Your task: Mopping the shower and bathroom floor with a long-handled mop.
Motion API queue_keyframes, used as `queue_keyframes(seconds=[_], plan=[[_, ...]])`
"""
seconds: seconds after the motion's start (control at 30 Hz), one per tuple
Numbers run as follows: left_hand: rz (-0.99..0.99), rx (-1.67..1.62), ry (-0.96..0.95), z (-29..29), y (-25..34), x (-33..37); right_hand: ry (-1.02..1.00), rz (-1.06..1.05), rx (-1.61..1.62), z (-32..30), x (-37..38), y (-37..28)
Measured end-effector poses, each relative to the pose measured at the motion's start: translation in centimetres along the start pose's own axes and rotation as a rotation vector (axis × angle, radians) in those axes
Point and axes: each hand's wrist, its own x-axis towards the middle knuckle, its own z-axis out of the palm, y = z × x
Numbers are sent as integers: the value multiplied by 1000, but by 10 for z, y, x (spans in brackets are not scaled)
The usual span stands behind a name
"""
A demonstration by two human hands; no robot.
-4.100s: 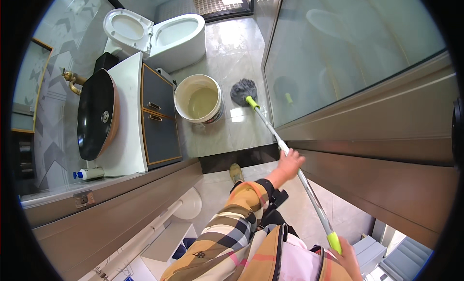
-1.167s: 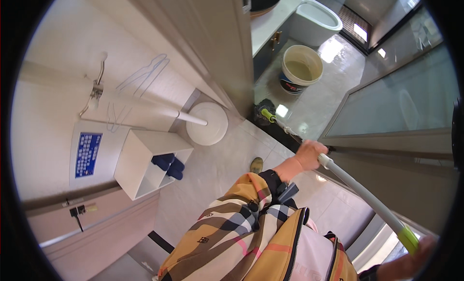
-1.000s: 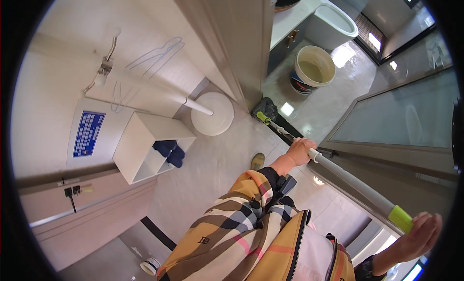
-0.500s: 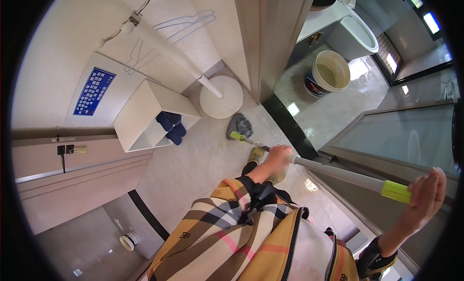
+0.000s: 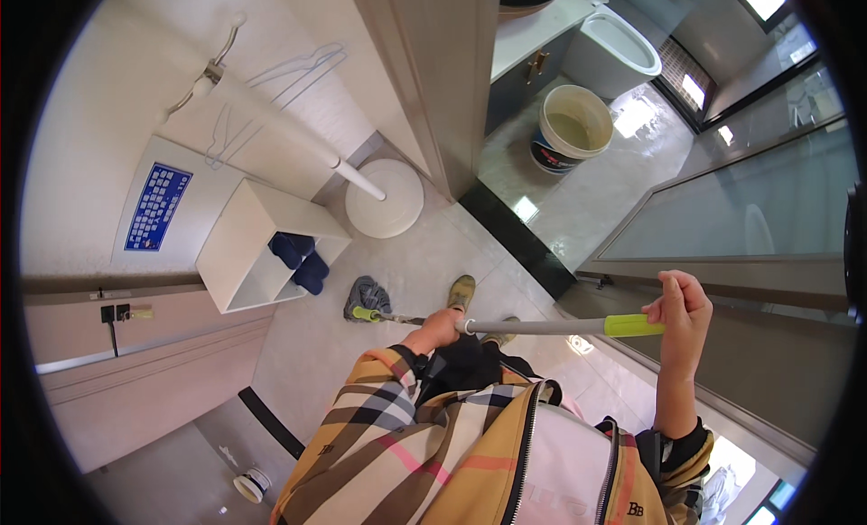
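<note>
I hold a mop (image 5: 542, 327) across the front of me, its grey shaft almost level in the view. My left hand (image 5: 436, 332) is wrapped round the shaft near its white collar. At the other end, my right hand (image 5: 684, 313) is closed on the tip of the lime-green grip, its fingers bent up beside the handle. The grey mop head (image 5: 366, 296), with a lime-green socket, rests on the tiles left of my shoe (image 5: 461, 293). My right palm hides the very end of the handle.
A white shoe cubby (image 5: 262, 245) with dark blue slippers and a coat stand's round base (image 5: 388, 200) stand at left. Past the dark threshold (image 5: 515, 236), a bucket (image 5: 576, 119) holds cloudy liquid beside a toilet (image 5: 619, 46). A glass-panelled door (image 5: 722, 209) is at right.
The mop head has swept left and nearer to me across the floor. Both hands have moved left with the handle, which now lies more level. The view has shifted too.
</note>
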Motion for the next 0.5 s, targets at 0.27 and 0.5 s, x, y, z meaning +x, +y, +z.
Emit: queue_keyframes(seconds=[0.27, 0.5], plan=[[381, 24, -208, -54, 91, -19, 347, -434, -103, -77, -46, -61], [735, 52, -523, -64, 216, -16, 697, -604, -216, -199, -126, -97]])
